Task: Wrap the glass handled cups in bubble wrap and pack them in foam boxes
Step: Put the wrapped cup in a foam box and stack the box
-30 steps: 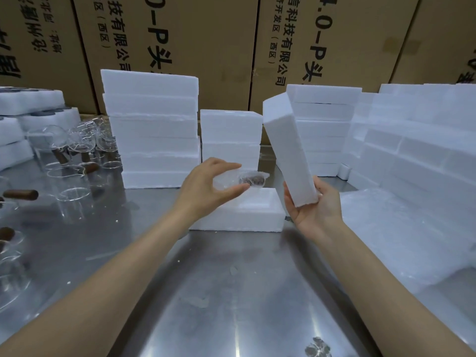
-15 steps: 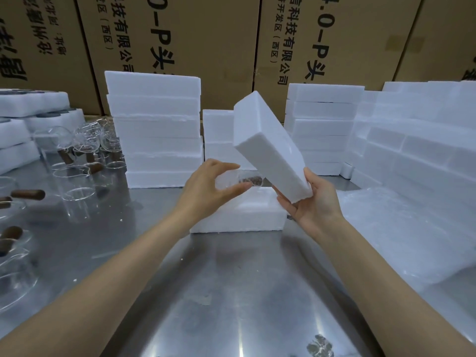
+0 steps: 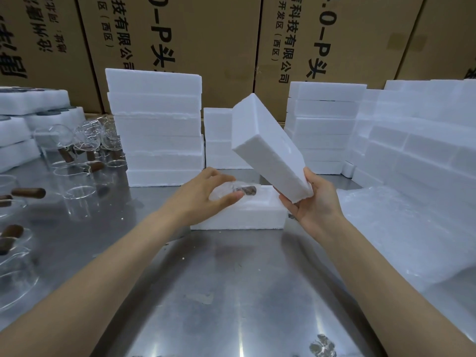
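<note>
I see white everywhere — the foam lid (image 3: pixel 268 148), the open foam box (image 3: pixel 247 215) and the foam stacks (image 3: pixel 157 130) are all plain white. The bubble-wrapped cup (image 3: pixel 233 190) I read as clear, with a dark brown handle. The glass cups (image 3: pixel 77 191) at the side are transparent with brown handles too. The metal table (image 3: pixel 219 292) is dull silver-grey — the cartons (image 3: pixel 206 42) behind are tan with black lettering.

head: worn, wide-angle | faces forward-down | close over table (image 3: pixel 231 292)
</note>
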Demonstrator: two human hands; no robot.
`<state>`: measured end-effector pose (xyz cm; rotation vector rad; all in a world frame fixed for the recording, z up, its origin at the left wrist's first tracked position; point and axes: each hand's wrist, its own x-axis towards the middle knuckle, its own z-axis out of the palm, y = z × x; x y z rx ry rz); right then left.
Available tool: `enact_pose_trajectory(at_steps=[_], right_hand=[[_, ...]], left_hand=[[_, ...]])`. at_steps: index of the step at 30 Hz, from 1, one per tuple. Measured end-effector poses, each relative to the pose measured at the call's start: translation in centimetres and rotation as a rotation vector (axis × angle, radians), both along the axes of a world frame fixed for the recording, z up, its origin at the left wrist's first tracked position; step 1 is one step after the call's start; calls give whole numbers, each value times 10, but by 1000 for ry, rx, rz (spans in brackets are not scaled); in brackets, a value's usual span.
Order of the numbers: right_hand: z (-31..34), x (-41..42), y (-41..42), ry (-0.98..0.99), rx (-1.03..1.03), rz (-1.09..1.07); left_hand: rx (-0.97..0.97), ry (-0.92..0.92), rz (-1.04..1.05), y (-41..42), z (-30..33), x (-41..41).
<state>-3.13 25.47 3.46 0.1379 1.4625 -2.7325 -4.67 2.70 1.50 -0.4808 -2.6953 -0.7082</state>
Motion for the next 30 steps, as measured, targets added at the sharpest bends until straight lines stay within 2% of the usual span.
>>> enact_pose_trajectory(at_steps=[5, 7, 10, 13, 15, 20, 26, 30], right_hand=[[-1, 0, 0, -15, -7, -11], [0, 1, 0, -17, 11, -19], [0, 2, -2, -10, 61, -38], [0, 3, -4, -10, 112, -77], [1, 2, -7, 0, 173, -107], [-1, 1, -16, 95, 462, -187], [-2, 0, -18, 126, 595, -199], [-3, 0, -19, 136, 672, -203]], left_hand=[[5, 61, 11, 1, -7, 6], [125, 18, 2, 3, -7, 3], [600, -161, -7, 7, -4, -4], [1127, -217, -12, 7, -5, 2], [1323, -246, 28, 1, -6, 7], [1410, -342, -40, 3, -8, 14], [1339, -331, -197, 14, 0, 24], [1350, -311, -9, 12, 0, 20]])
